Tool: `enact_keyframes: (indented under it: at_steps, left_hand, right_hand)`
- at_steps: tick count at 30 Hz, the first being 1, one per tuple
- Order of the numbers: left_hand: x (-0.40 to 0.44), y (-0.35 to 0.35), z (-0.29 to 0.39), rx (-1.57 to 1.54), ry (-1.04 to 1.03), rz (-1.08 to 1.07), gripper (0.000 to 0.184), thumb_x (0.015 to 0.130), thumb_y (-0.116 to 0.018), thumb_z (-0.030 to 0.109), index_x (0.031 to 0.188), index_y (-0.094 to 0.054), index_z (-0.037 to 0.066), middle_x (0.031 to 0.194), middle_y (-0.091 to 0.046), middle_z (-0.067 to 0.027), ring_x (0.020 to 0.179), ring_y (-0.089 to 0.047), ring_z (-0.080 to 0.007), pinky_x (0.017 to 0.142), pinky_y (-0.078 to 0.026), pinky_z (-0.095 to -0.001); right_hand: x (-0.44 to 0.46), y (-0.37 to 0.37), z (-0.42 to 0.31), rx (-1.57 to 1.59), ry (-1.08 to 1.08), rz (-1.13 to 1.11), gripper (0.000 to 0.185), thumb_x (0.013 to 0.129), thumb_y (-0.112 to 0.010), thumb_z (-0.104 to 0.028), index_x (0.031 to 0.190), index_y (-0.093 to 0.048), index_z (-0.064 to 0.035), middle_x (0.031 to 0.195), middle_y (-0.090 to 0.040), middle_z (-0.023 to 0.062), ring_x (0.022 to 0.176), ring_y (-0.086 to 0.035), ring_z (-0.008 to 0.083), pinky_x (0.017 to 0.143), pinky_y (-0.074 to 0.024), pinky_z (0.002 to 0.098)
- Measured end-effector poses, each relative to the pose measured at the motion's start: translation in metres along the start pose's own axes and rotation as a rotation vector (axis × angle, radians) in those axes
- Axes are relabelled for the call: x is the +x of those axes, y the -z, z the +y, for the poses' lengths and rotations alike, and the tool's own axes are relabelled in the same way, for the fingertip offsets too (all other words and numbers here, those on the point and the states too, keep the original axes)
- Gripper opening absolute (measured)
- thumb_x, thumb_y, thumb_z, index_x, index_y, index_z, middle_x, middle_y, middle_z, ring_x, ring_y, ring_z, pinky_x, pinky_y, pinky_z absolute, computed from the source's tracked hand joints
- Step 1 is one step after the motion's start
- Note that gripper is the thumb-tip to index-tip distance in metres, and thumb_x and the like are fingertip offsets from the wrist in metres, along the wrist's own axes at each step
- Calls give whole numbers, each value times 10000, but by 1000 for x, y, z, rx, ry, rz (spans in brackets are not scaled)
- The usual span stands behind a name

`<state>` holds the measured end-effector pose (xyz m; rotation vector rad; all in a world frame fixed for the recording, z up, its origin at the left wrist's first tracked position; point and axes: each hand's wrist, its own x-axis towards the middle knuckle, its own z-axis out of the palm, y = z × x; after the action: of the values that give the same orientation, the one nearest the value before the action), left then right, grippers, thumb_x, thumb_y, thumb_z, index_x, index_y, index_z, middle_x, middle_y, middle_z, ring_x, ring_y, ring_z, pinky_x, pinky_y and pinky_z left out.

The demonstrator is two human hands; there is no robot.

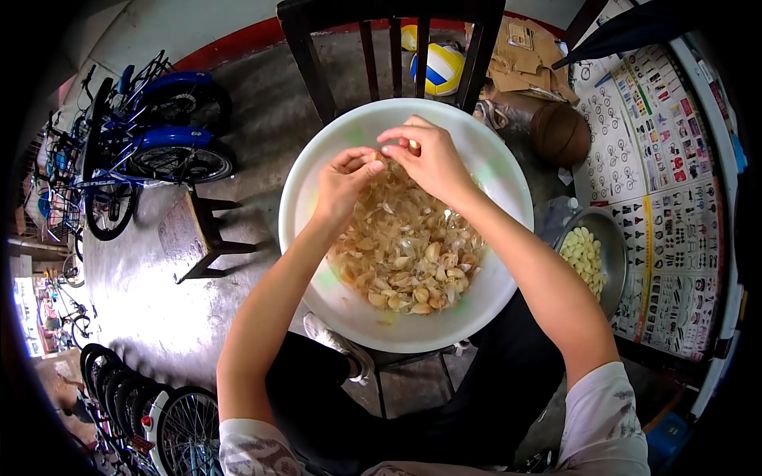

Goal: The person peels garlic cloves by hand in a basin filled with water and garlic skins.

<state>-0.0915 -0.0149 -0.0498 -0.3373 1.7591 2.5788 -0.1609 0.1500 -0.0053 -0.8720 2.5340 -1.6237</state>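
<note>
Both hands are raised over a wide white basin (317, 305), near its far side. My left hand (349, 176) pinches a small piece, apparently a garlic clove or its skin, between thumb and fingers. Close beside it on the right, my right hand (425, 155) has its fingers curled in, with a small pale clove (413, 144) showing among them. Below the hands, loose garlic skins and unpeeled cloves (413, 254) cover the basin's bottom. To the right, a metal bowl (615, 254) holds peeled white cloves (584, 258).
A dark wooden chair (385, 59) stands beyond the basin, with a ball (439, 70) behind it. A small stool (190, 236) and blue bicycles (171, 139) are at left, more wheels (190, 432) at lower left. A brown ball (560, 135) and printed sheets (675, 198) lie right.
</note>
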Motion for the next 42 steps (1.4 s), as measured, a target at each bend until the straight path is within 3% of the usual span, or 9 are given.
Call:
enact_keyframes:
  at_steps: [2,9,18,21,23,32,34,39,42]
  left_hand:
    - [0,0,-1,1,4,4,197,906,-684,74,1087,-610,47,1071,-675,-46,869,-613,-80,743,-503,-212]
    - [-2,0,4,59,11,-49,216,871,-720,61,1065,-645,2,971,-699,-62,836,-647,-95,756,-544,-235]
    - [-2,-3,18,199,35,-37,226,846,-743,41,1038,-663,-50,955,-715,-110,838,-659,-107,756,-540,-240]
    - [-2,2,15,290,13,-80,227,855,-739,57,1045,-658,-36,966,-708,-92,843,-650,-99,768,-535,-243]
    - [2,3,11,334,-18,-125,234,863,-738,77,1059,-652,-18,987,-699,-74,855,-640,-91,778,-529,-244]
    - [-2,-1,24,82,121,-124,282,965,-610,163,1218,-560,48,1126,-624,-28,978,-627,-123,888,-545,-301]
    - [-1,5,26,-127,168,-61,234,974,-571,89,1199,-549,31,1183,-622,-63,1023,-617,-129,857,-553,-306]
    - [0,8,25,-114,126,-63,210,986,-556,113,1190,-530,69,1175,-614,-31,1038,-607,-119,859,-553,-303]
    - [1,9,21,-51,90,-87,204,970,-587,109,1169,-543,90,1166,-614,-18,1031,-611,-110,857,-552,-295]
  right_hand:
    - [-2,-2,4,70,27,-103,128,839,-699,-19,967,-702,-14,782,-566,56,652,-492,132,601,-417,276]
    - [-1,6,5,121,46,-187,74,801,-714,9,867,-681,10,778,-584,61,663,-526,132,603,-427,270]
    - [-1,7,1,18,205,-161,79,798,-697,13,860,-649,26,785,-594,95,691,-587,182,634,-473,320]
    - [-3,5,5,20,121,-267,68,840,-648,5,872,-595,32,828,-575,115,730,-590,229,673,-474,342]
    - [-6,5,7,-103,123,-292,89,902,-583,-69,899,-538,7,920,-567,137,863,-599,328,755,-478,413]
    - [-7,4,0,-180,189,-219,73,930,-547,-38,928,-475,-21,916,-497,120,812,-534,312,733,-446,396]
    - [-6,6,-5,-196,154,-267,100,934,-550,-95,926,-479,-26,958,-513,118,918,-560,331,760,-464,432]
    - [-1,8,5,32,207,-191,88,931,-553,-73,910,-599,-1,911,-576,135,823,-591,337,725,-475,411]
    - [0,11,4,-51,149,-86,129,931,-547,-59,943,-656,9,880,-598,149,778,-599,346,708,-479,401]
